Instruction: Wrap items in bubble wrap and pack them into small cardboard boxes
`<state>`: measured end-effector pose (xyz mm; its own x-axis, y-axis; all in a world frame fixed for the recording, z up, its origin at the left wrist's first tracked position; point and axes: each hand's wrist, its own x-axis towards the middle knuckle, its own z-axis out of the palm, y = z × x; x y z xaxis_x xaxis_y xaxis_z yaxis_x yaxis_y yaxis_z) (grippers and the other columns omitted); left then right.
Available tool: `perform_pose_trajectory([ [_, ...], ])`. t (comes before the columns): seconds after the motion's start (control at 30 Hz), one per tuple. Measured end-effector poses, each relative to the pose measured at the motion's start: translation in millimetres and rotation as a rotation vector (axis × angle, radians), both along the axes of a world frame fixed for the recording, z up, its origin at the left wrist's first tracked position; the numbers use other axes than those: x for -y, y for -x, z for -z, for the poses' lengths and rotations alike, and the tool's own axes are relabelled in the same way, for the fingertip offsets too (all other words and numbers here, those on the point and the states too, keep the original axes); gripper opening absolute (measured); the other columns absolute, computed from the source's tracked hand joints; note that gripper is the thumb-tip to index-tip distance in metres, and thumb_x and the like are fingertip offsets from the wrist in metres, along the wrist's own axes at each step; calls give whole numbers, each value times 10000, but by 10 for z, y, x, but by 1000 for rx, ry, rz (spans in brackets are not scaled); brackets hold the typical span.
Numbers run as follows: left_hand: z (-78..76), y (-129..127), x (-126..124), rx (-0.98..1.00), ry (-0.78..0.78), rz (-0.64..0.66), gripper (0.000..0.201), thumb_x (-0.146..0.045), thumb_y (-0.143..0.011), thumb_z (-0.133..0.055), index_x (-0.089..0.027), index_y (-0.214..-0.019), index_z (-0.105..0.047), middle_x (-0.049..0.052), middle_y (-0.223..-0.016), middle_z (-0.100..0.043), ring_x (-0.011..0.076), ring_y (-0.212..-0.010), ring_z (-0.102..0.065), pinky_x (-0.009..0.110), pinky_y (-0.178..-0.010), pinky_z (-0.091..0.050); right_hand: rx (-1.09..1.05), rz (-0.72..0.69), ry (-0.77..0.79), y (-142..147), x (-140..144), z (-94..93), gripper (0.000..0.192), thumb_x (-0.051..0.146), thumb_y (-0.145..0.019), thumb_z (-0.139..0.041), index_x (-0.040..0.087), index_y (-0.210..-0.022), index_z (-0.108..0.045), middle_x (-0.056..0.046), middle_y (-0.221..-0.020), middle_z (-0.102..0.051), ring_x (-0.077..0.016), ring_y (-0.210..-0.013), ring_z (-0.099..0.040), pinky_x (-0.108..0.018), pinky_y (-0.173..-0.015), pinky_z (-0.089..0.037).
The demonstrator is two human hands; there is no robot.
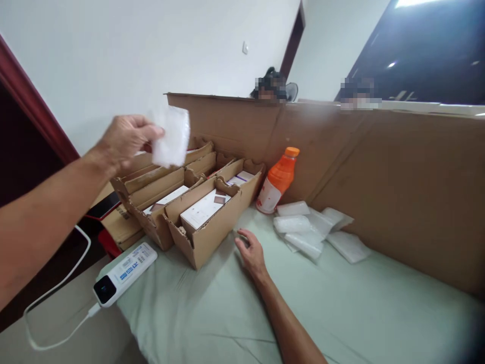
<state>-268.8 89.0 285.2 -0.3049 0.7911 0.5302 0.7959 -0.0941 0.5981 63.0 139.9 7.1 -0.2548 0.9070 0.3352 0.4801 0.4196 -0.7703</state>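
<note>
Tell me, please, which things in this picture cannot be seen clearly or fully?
- Head view: pouch in the left hand is motion-blurred; its contents cannot be told.
- Print on the white boxes is too small to read.
- Rear cartons are partly hidden by the pouch and hand.
- Bottle label faces away.
- Right hand lies flat; anything under the palm is hidden.
- Cable is partly behind the left arm.

The left hand (123,137) lifts a white pouch (172,135) above cardboard boxes (200,222); the right hand (250,250) rests on the tabletop (341,303) (green cloth).
</note>
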Motion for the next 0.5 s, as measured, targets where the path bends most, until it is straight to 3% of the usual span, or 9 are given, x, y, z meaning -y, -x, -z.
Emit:
perform_pose_trajectory([
  [0.07, 101, -432, 132, 226, 4, 227, 297, -326, -877, -582, -57, -968, -666, 26, -863, -667, 76, -707, -563, 273, -718, -497, -137, -33, 14, -65, 43, -263, 498, 519, -947, -423, 181, -1257, -618, -173, -1273, -684, -288, -1132, -676, -432, -900, -555],
  [0.13, 310, -892, 210, 245, 116, 402, 231, -359, -775, -683, -129, -774, -665, -4, -714, -636, 97, -633, -553, 237, -606, -453, -353, -155, 34, -113, 162, -611, 628, 634, -966, -344, 213, -1412, -481, -177, -1362, -631, -281, -1138, -682, -411, -862, -578],
  [0.2, 552, -1283, 221, 278, 193, 523, 225, -371, -738, -696, -161, -696, -628, -23, -645, -595, 94, -575, -512, 222, -527, -389, -517, -287, 63, -134, 318, -946, 715, 714, -919, -432, 251, -1463, -409, -161, -1384, -618, -279, -1142, -680, -395, -863, -583],
  [0.27, 739, -1534, 190, 324, 285, 623, 234, -384, -740, -679, -173, -673, -605, -25, -629, -587, 100, -570, -515, 220, -516, -388, -535, -329, 93, -159, 418, -1171, 706, 685, -851, -617, 256, -1395, -479, -134, -1313, -667, -272, -1114, -684, -372, -871, -580],
  [0.33, 810, -1609, 141, 350, 337, 663, 227, -389, -762, -644, -174, -695, -614, -17, -634, -602, 115, -592, -549, 221, -530, -415, -507, -257, 110, -258, 369, -1246, 606, 596, -802, -735, 238, -1263, -572, -111, -1210, -716, -259, -1056, -695, -355, -863, -578],
  [0.4, 760, -1508, 77, 329, 316, 616, 227, -390, -797, -612, -169, -768, -654, -3, -680, -647, 128, -632, -589, 223, -555, -443, -489, -129, 110, -480, 144, -1202, 560, 580, -770, -756, 217, -1170, -609, -108, -1136, -733, -257, -987, -702, -362, -835, -579],
  [0.5, 557, -1101, -97, 169, 182, 332, 240, -362, -833, -601, -165, -910, -714, 13, -792, -715, 136, -700, -628, 227, -625, -485, -313, 143, 14, -960, -350, -1043, 625, 619, -744, -706, 180, -1177, -608, -153, -1142, -712, -305, -990, -691, -435, -836, -569],
])
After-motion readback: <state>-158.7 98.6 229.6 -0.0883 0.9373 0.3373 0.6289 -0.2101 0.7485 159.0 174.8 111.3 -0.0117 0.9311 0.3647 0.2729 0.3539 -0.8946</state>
